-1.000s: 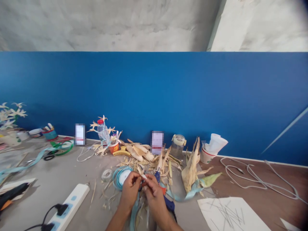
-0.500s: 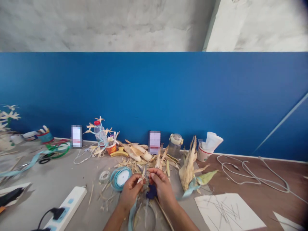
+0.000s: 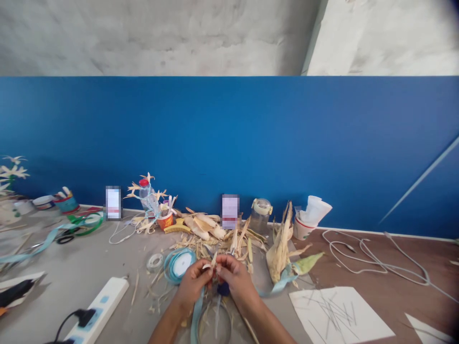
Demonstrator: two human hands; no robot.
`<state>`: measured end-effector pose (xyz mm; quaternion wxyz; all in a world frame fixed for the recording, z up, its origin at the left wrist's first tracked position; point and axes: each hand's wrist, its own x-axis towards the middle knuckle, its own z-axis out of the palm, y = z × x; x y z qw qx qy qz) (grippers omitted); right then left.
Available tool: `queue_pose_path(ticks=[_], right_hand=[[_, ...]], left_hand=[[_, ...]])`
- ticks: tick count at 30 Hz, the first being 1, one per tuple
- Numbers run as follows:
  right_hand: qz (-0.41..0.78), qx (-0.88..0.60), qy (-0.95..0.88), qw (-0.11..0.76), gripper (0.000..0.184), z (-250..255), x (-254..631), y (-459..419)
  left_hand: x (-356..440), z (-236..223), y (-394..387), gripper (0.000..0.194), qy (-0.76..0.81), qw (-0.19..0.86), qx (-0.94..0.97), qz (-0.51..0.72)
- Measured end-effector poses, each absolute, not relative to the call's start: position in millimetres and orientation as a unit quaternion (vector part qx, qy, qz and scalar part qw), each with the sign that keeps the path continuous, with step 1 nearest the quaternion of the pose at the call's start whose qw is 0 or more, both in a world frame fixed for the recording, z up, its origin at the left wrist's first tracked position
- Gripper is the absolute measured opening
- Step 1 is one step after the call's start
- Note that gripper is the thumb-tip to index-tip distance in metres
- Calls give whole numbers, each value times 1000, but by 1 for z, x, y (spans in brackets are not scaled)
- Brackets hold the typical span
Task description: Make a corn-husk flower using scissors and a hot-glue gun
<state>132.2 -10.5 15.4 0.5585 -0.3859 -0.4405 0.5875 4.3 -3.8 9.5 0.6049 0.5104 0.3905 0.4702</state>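
Observation:
My left hand (image 3: 193, 284) is closed, its thumb and fingers pinching a small pale piece of corn husk (image 3: 214, 259) whose tips stick up above the fingers. Against it, my right hand (image 3: 236, 279) is closed too, thumb and forefinger pressed together at the husk's right side; what lies between those fingertips is hidden. Just below the hands is a dark blue object (image 3: 223, 288), partly covered by my right hand. A ring-shaped roll (image 3: 230, 325) lies nearer to me, between my forearms. Left of my left hand is a spool of light blue ribbon (image 3: 179, 265).
Dried corn husks (image 3: 202, 226) are heaped behind my hands, with a standing husk bundle (image 3: 281, 248) to the right. A power strip (image 3: 103, 306) lies front left. White paper (image 3: 340, 313) with thin dark sticks lies front right. A lidded jar (image 3: 260, 217) stands at the back.
My right hand has moved left and slightly down, so its fingertips now meet those of my left hand at the husk. My left hand has hardly moved.

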Motion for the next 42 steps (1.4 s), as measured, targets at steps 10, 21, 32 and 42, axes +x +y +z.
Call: queue_pose_path(ticks=[10,21,32,42], right_hand=[[643,-349,-385,563,17,16,126,-13],[602,-417,-405,547,16,14,134,-11],[417,-518,-656,357,24,35,179,-12],[308,-538,-769,158,22,47,168,-44]], left_hand=[[5,15,-6,36,407,602,520,448],[3,10,-4,32,406,586,515,476],[-12,-13,11,26,400,573,471,539],[-13,0,7,27,390,573,457,558]])
